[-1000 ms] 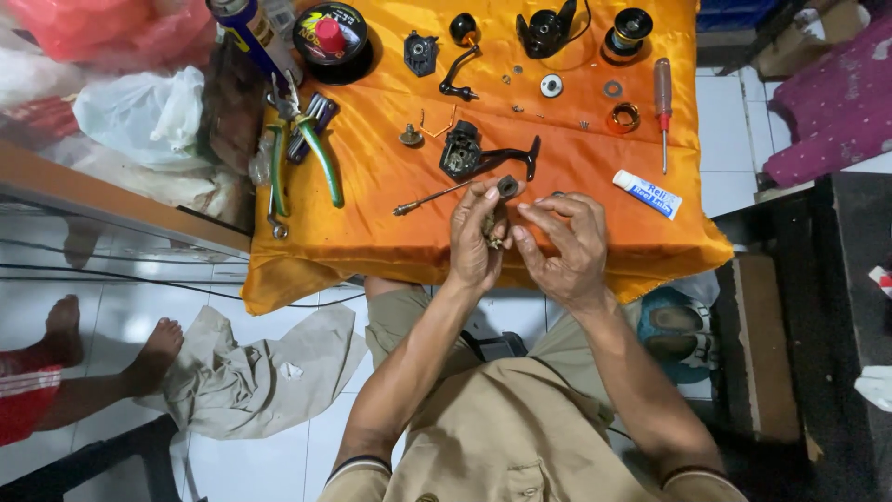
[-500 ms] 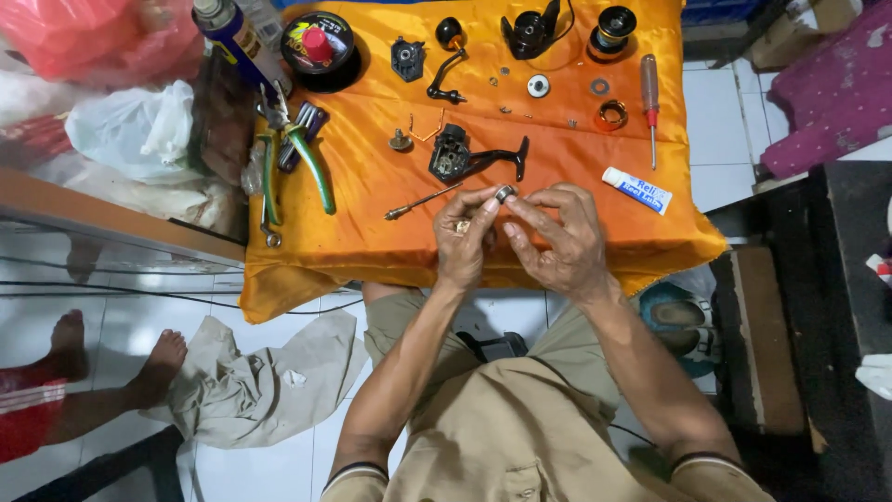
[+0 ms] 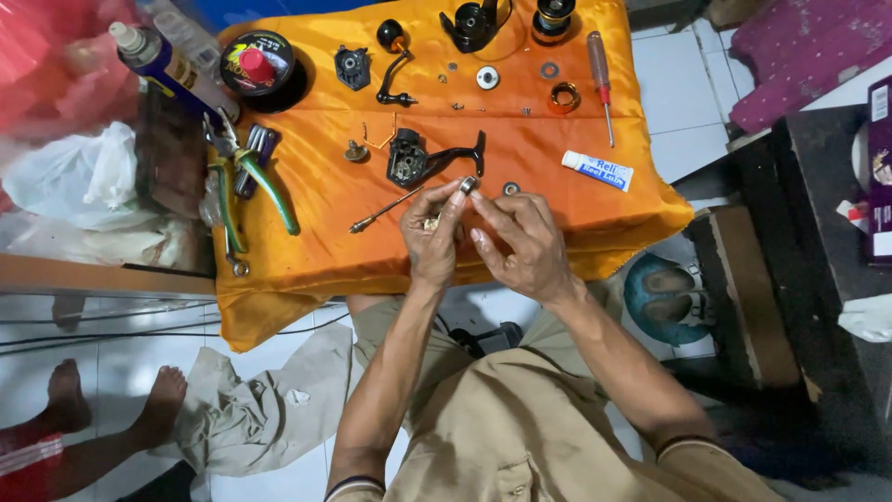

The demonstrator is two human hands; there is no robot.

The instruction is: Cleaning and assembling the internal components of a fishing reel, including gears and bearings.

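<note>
Over the orange cloth [image 3: 325,195], the left hand [image 3: 432,237] pinched a small metal ring [image 3: 468,185] at its fingertips; the right hand [image 3: 520,242] cupped close beside it, fingers curled and nearly touching it.

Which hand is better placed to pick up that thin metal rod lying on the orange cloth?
Probably the left hand. The rod lies right beside it on the orange cloth, while the right hand sits farther over. Both hands are busy around a small ring.
</note>
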